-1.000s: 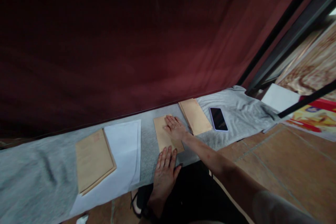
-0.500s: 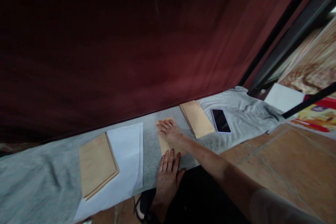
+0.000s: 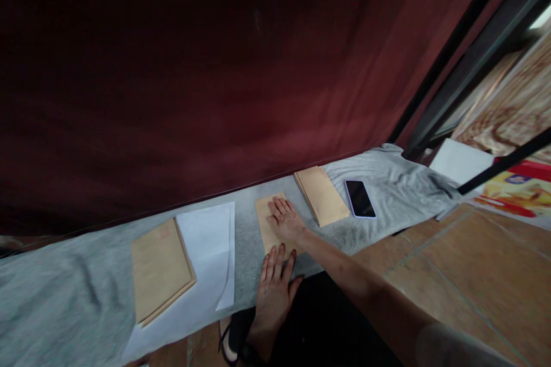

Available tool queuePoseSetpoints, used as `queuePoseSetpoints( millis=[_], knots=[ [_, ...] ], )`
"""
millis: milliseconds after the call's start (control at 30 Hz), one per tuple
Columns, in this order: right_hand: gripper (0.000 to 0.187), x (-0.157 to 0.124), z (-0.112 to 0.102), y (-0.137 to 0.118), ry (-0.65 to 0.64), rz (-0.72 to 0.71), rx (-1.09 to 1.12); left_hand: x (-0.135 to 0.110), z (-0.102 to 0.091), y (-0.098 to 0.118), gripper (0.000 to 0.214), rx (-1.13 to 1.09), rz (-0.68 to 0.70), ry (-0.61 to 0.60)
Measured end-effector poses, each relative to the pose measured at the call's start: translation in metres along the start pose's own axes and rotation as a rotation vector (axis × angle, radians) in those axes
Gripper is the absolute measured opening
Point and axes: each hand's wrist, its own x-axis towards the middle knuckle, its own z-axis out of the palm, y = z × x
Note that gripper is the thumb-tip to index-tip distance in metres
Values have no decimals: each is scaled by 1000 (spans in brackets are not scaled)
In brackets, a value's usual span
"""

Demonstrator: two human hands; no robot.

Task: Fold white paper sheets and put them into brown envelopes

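A single brown paper envelope [image 3: 266,217] lies flat on the grey cloth. My right hand [image 3: 287,223] rests palm down across its upper and middle part, fingers extended. Nearer to me, my left hand [image 3: 274,292] is flat with its fingertips on the envelope's near edge, partly hiding it. To the right sits a small stack of brown envelopes [image 3: 323,195]. Another stack of brown envelopes [image 3: 161,269] is at the left, on top of white paper sheets [image 3: 210,252].
A phone [image 3: 360,199] with a dark screen lies right of the envelope stack. Behind the grey cloth [image 3: 64,275] rises a dark red panel [image 3: 241,97]. Tiled floor [image 3: 473,275] is in front, with a red and yellow printed package [image 3: 523,189] by a dark metal bar [image 3: 508,160].
My right hand has slid slightly right and down across the envelope, uncovering more of its upper left part. My left hand stays in place.
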Motion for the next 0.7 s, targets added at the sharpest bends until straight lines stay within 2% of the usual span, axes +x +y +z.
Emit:
queuePoseSetpoints(
  millis=[200,400,700],
  knots=[
    [60,-30,-2,6,68,40,6,1,-1,2,61,6,-16,15],
    [54,-59,-14,8,81,29,14,0,1,2,58,-23,-20,23],
    [49,-117,-41,-1,18,-69,49,1,1,1,54,-40,-16,9]
  ],
)
